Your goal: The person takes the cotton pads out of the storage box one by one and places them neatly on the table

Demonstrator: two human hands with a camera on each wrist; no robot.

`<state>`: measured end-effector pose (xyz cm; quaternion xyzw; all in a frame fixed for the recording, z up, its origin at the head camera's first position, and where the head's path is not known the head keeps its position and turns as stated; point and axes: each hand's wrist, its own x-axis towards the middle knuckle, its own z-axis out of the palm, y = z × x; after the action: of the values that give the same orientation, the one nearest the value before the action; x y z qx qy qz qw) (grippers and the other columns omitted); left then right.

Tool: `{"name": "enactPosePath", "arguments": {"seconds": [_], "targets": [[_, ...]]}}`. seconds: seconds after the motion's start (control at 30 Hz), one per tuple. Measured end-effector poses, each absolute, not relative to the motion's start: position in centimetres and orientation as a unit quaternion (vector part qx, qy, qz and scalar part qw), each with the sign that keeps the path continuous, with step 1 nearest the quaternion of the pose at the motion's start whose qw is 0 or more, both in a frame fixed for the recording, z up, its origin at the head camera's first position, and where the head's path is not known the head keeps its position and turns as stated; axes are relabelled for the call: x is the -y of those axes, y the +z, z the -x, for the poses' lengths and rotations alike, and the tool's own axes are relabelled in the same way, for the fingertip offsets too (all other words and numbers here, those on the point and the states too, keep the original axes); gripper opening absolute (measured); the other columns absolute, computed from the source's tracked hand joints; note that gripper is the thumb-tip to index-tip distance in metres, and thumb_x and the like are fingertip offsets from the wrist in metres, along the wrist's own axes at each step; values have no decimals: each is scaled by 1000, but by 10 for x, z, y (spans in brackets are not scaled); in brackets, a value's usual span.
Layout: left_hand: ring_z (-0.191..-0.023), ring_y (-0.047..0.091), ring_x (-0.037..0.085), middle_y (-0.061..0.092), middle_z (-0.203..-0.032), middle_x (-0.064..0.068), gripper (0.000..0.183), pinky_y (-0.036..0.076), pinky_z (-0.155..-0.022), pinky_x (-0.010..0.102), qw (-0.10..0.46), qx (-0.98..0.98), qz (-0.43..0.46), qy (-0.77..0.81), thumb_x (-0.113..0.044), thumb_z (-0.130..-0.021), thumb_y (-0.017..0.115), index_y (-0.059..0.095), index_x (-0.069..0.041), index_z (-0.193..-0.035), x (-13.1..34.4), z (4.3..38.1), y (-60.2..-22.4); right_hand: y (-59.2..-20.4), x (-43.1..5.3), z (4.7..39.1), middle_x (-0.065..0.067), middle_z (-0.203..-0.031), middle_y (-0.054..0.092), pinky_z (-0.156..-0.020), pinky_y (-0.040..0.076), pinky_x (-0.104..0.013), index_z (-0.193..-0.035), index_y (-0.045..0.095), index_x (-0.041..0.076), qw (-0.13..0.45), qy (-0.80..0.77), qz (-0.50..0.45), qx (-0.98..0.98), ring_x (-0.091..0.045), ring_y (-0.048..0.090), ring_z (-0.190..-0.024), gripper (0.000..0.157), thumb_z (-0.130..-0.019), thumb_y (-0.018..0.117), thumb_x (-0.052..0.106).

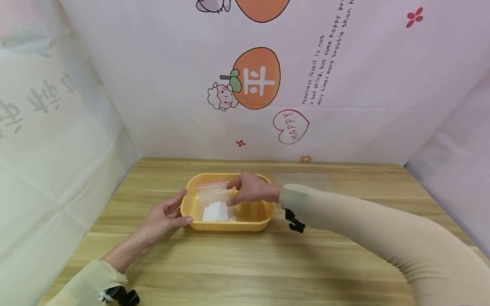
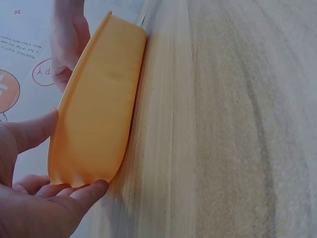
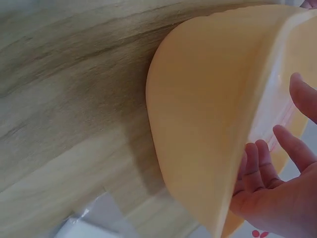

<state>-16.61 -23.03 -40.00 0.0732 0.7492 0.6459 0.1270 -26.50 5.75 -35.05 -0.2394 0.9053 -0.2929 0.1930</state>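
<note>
A yellow plastic basket (image 1: 229, 226) stands on the wooden table. Inside lie clear zip bags (image 1: 212, 185) with red-striped tops and white flat contents; how many bags there are I cannot tell. My left hand (image 1: 162, 219) holds the basket's left end, thumb at the front corner by the rim and fingers along the end wall. Over the basket's interior, my right hand (image 1: 250, 188) reaches in with thumb and index finger spread apart above the bags. In the right wrist view its fingers (image 3: 293, 148) are parted, and nothing shows between them.
Another clear zip bag (image 1: 300, 174) lies on the table (image 1: 214, 263) behind the right forearm, which partly hides it. Printed cloth walls (image 1: 172, 85) enclose the table at the back and sides.
</note>
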Motion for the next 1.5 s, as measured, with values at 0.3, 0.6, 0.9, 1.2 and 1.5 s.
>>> {"name": "enactPosePath", "arguments": {"seconds": [0.3,0.6,0.9,1.2,1.5], "targets": [[-153,28,40,14,-172,22,93,45,-108,27,127,-747,-74,648,-8,-96,78,18,0,-167,230,167,-398,-364,-47,274,-1,-76,51,-63,36,-25,-134,73,5,202,-289,257,-900,-14,46,-72,57,-87,90,31],[-152,29,40,15,-172,23,93,47,-107,27,127,-749,-71,646,-7,-96,78,18,0,-167,230,167,-398,-370,-41,273,3,-77,62,-65,34,-22,-129,75,2,213,-262,257,-905,-12,43,-68,51,-88,88,29],[-152,29,41,14,-172,23,93,46,-107,27,126,-748,-68,648,-5,-95,78,18,1,-166,229,167,-397,-373,-37,267,4,-77,63,-69,44,-23,-118,81,6,213,-272,256,-903,-15,53,-81,31,-92,85,23],[-152,30,41,15,-171,23,93,47,-107,27,124,-752,-66,645,-6,-95,79,19,1,-166,229,166,-397,-376,-33,266,3,-89,76,-65,46,-20,-100,85,6,173,-286,264,-905,-14,57,-78,10,-94,82,12],[-151,31,42,16,-171,23,93,46,-107,27,122,-755,-65,641,-7,-94,79,20,1,-166,230,167,-397,-361,-35,263,-1,-92,77,-71,57,-24,-101,85,5,175,-287,247,-909,-15,63,-79,10,-97,79,12]]}}
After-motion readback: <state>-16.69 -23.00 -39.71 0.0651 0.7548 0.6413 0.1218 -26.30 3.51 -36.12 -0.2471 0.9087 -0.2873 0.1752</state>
